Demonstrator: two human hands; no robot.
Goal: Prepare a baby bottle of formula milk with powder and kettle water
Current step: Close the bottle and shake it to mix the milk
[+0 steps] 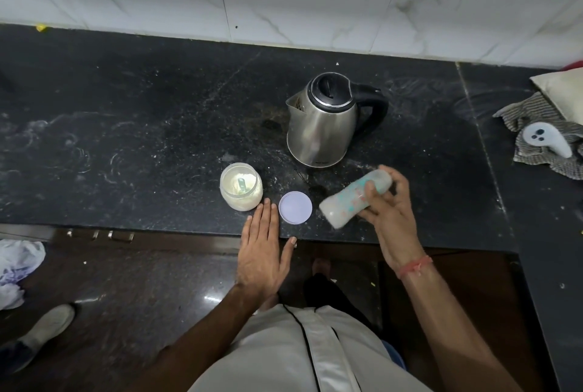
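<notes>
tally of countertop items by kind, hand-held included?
Kettle: 1
Powder jar, open: 1
Lid: 1
Baby bottle, in right hand: 1
Cloth: 1
White gadget on cloth: 1
Total: 6

Dim light, blurred bottle (355, 196), warped edges

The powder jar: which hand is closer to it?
Left. The left hand lies flat, fingertips right beside the powder jar; the right hand holds the baby bottle farther right.
</notes>
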